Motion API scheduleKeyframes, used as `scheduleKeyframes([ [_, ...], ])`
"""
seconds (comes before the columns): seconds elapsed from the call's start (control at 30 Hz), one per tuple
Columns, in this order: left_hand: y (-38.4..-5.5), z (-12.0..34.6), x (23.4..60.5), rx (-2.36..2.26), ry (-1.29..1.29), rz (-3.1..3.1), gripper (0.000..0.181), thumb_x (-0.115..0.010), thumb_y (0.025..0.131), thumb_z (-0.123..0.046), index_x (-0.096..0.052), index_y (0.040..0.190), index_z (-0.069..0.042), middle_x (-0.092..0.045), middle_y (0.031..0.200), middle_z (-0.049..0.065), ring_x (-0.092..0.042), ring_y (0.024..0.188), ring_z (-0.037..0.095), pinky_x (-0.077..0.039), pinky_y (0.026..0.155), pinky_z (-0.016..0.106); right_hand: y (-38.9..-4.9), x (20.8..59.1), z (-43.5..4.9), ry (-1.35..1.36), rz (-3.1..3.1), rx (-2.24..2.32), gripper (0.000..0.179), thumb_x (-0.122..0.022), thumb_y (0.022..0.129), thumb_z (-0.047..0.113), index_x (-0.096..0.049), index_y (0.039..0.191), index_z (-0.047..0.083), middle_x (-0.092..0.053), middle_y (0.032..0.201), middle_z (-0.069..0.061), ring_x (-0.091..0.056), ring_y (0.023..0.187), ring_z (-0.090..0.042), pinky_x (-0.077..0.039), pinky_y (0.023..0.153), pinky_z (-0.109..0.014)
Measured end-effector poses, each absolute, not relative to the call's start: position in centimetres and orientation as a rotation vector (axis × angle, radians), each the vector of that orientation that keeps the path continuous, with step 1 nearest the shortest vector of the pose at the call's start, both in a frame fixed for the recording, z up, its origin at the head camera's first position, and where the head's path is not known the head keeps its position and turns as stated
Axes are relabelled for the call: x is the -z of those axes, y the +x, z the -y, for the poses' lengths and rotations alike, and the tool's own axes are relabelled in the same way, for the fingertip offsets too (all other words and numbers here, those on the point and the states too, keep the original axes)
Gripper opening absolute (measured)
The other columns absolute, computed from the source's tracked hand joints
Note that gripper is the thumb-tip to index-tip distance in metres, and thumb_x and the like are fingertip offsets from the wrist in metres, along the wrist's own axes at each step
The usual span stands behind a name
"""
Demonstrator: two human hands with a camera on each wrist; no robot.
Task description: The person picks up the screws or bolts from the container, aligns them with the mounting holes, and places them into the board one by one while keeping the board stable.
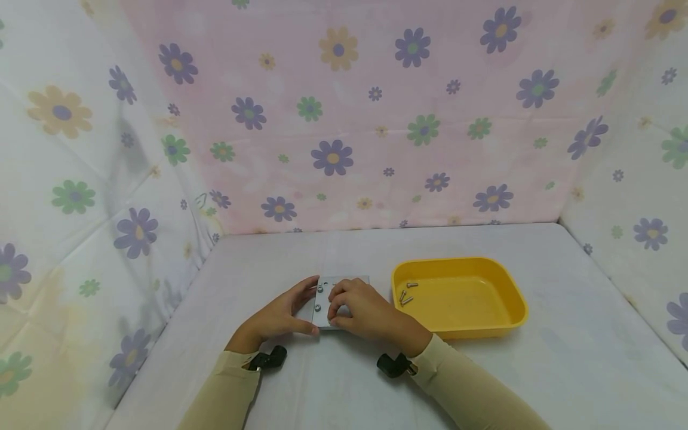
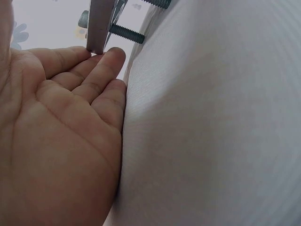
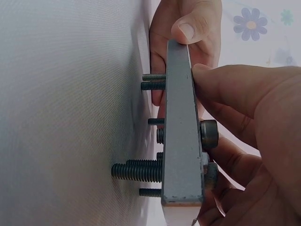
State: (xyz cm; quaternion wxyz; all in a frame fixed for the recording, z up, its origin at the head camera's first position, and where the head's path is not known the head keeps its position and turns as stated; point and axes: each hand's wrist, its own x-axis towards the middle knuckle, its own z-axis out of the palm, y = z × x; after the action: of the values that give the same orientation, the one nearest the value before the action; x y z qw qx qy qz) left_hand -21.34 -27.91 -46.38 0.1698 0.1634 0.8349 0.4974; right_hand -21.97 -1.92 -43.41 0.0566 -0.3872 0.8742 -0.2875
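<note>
A thick grey metal plate (image 1: 324, 315) stands just above the white tabletop, raised on threaded bolts (image 3: 136, 170) that stick out of its underside. Round socket bolt heads (image 3: 209, 134) show on its top face. My left hand (image 1: 282, 312) grips the plate's left end, thumb on the near edge and fingers at the far edge. Over the top face my right hand (image 1: 362, 307) bends its fingers, with the thumb (image 3: 225, 84) touching the plate. I cannot tell whether a screw sits between those fingertips, as the hand hides that spot.
Right of the plate stands a yellow tray (image 1: 513, 304), close to the right wrist. Several small screws (image 1: 407, 300) lie at its left end. Flowered cloth (image 1: 371, 131) walls off the back and both sides of the white table (image 1: 322, 382).
</note>
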Motion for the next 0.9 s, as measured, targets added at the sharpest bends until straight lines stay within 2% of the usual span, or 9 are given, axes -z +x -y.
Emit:
scheduleKeyframes([
  [0.33, -21.3, 28.0, 46.2, -1.431, 0.467, -2.350, 0.121, -0.095, 0.073, -0.021, -0.017, 0.167, -0.019, -0.032, 0.169, -0.001, -0.027, 0.158, 0.021, -0.015, 0.130, 0.052, -21.9, 42.9, 1.9, -1.150, -2.640, 0.862, 0.002, -0.079, 0.093, 0.030, -0.079, 0.093, 0.032, -0.062, 0.130, 0.008, -0.051, 0.127, -0.017, -0.044, 0.115, -0.044],
  [0.63, -21.4, 28.0, 46.5, -1.443, 0.485, -2.338, 0.121, -0.095, 0.074, -0.020, -0.017, 0.167, -0.018, -0.030, 0.170, 0.001, -0.027, 0.158, 0.022, -0.016, 0.130, 0.050, -21.9, 42.6, 1.4, -1.104, -2.605, 0.845, 0.006, -0.078, 0.093, 0.027, -0.077, 0.096, 0.033, -0.060, 0.134, 0.007, -0.048, 0.129, -0.017, -0.045, 0.114, -0.041],
  [0.9, -21.2, 27.8, 46.2, -1.456, 0.489, -2.320, 0.121, -0.094, 0.075, -0.017, -0.016, 0.167, -0.017, -0.027, 0.171, 0.002, -0.024, 0.159, 0.022, -0.016, 0.130, 0.048, -21.7, 41.9, 0.8, -1.080, -2.624, 0.786, 0.018, -0.077, 0.094, 0.029, -0.074, 0.111, 0.032, -0.058, 0.137, 0.007, -0.050, 0.127, -0.015, -0.049, 0.109, -0.038],
])
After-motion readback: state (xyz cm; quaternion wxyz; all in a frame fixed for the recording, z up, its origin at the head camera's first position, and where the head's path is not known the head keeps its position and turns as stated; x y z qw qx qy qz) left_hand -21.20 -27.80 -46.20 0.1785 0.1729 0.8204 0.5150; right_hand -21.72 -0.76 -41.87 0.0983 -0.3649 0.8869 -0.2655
